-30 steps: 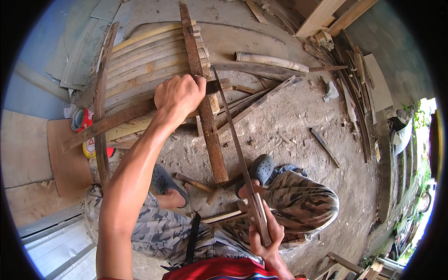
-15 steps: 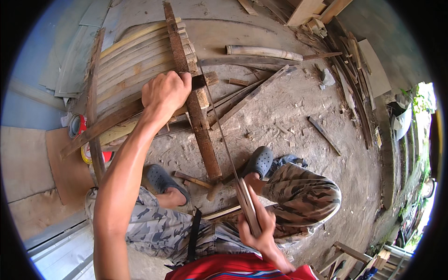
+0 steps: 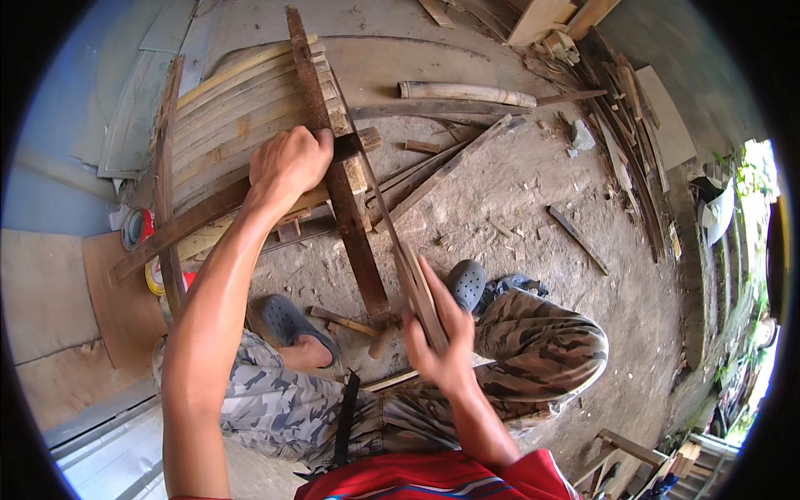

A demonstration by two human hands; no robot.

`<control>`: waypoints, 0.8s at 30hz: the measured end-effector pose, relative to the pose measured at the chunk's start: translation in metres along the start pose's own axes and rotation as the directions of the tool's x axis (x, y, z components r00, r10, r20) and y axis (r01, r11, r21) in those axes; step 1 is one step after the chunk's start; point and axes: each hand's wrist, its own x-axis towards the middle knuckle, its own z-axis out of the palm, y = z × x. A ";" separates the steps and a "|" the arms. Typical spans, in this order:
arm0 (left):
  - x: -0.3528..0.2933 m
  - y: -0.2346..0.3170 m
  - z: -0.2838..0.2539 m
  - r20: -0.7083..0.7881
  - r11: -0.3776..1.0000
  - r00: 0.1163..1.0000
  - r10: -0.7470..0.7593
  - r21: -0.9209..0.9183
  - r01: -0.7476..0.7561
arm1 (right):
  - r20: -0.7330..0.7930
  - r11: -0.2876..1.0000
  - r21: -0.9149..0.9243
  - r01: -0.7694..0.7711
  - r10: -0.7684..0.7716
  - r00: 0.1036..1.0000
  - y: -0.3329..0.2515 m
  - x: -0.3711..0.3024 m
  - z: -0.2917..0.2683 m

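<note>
My left hand [image 3: 290, 167] is closed around a dark wooden crosspiece [image 3: 345, 147] where it meets a long reddish-brown board [image 3: 356, 242]. Beneath lies a frame of pale wooden slats [image 3: 233, 117]. My right hand [image 3: 442, 333] grips the wooden handle of a handsaw [image 3: 385, 212]. The saw's thin blade slants up and away, passing close beside the dark end of the crosspiece; whether the teeth touch the wood, I cannot tell.
A hammer [image 3: 343, 321] lies on the ground between my feet. Round rolls of tape [image 3: 136, 227] sit at the left. Loose planks, a bamboo-like pole [image 3: 467, 92] and wood chips lie ahead. More scrap wood [image 3: 642, 142] leans at the right wall.
My right hand has pushed the saw forward, away from me and slightly left, so the blade reaches further past the crosspiece. The left hand keeps its grip.
</note>
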 end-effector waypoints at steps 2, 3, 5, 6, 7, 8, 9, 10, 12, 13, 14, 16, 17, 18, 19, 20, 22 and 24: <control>0.001 0.000 -0.009 0.125 0.999 0.991 -0.054 0.000 0.054 | 0.027 0.977 -0.179 0.113 -0.110 0.994 0.001 -0.046 -0.018; -0.001 0.004 -0.012 0.163 0.997 0.984 -0.069 -0.008 0.072 | 0.023 0.968 -0.224 0.116 -0.114 0.993 -0.001 -0.069 -0.028; -0.001 0.005 -0.007 0.111 1.000 0.994 -0.010 0.003 0.010 | 0.010 0.964 -0.242 0.109 -0.110 0.994 0.002 -0.091 -0.039; 0.000 0.001 -0.004 0.105 1.000 0.995 0.004 -0.004 -0.003 | -0.011 0.967 -0.226 0.113 -0.119 0.993 0.000 -0.091 -0.039; 0.001 -0.002 -0.002 0.098 1.000 0.995 0.018 -0.011 -0.017 | -0.021 0.972 -0.213 0.102 -0.109 0.994 -0.001 -0.086 -0.036; 0.005 0.002 -0.003 0.082 0.999 0.996 0.046 -0.022 -0.044 | -0.041 0.974 -0.206 0.097 -0.108 0.993 -0.004 -0.069 -0.029; 0.003 -0.006 -0.003 0.081 0.999 0.996 0.034 -0.012 -0.033 | -0.039 0.981 -0.176 0.086 -0.095 0.995 -0.006 -0.051 -0.019; 0.000 -0.009 -0.001 0.088 0.999 0.995 0.044 -0.022 -0.042 | -0.057 0.982 -0.149 0.112 -0.122 0.991 0.004 -0.032 -0.010; 0.011 -0.005 -0.001 0.032 0.994 0.994 0.103 -0.050 -0.101 | -0.073 0.992 -0.089 0.086 -0.093 0.993 -0.012 0.011 0.002; 0.009 -0.008 0.004 0.004 0.991 0.992 0.124 -0.046 -0.124 | -0.068 0.993 -0.085 0.083 -0.089 0.994 -0.014 0.030 0.008; 0.009 -0.009 0.005 -0.028 0.988 0.989 0.146 -0.049 -0.147 | -0.062 0.992 -0.089 0.084 -0.090 0.994 -0.017 0.042 0.011; 0.011 -0.009 0.007 -0.030 0.991 0.991 0.128 -0.037 -0.129 | -0.082 0.980 -0.124 0.153 -0.164 0.983 -0.005 0.037 0.013; 0.011 -0.010 0.007 -0.034 0.993 0.992 0.119 -0.024 -0.119 | -0.085 0.973 -0.143 0.180 -0.193 0.977 0.002 0.030 0.014; 0.008 -0.013 0.007 -0.037 0.995 0.994 0.103 -0.007 -0.103 | -0.026 0.995 -0.098 0.007 -0.010 1.000 -0.004 0.007 0.008; 0.009 -0.014 0.000 0.009 0.997 0.997 0.080 -0.010 -0.080 | 0.005 0.950 -0.244 0.195 -0.200 0.980 0.005 -0.013 -0.002; 0.009 -0.011 -0.004 0.063 0.998 0.996 0.063 -0.025 -0.061 | -0.007 0.976 -0.187 0.107 -0.110 0.994 -0.004 -0.039 -0.011; 0.004 -0.001 -0.006 0.143 0.998 0.989 0.044 -0.057 -0.036 | 0.028 0.953 -0.299 0.051 -0.045 0.999 -0.008 -0.087 -0.038; 0.000 0.000 -0.011 0.178 0.999 0.983 0.031 -0.047 -0.023 | 0.021 0.945 -0.324 0.035 -0.030 0.999 -0.021 -0.091 -0.037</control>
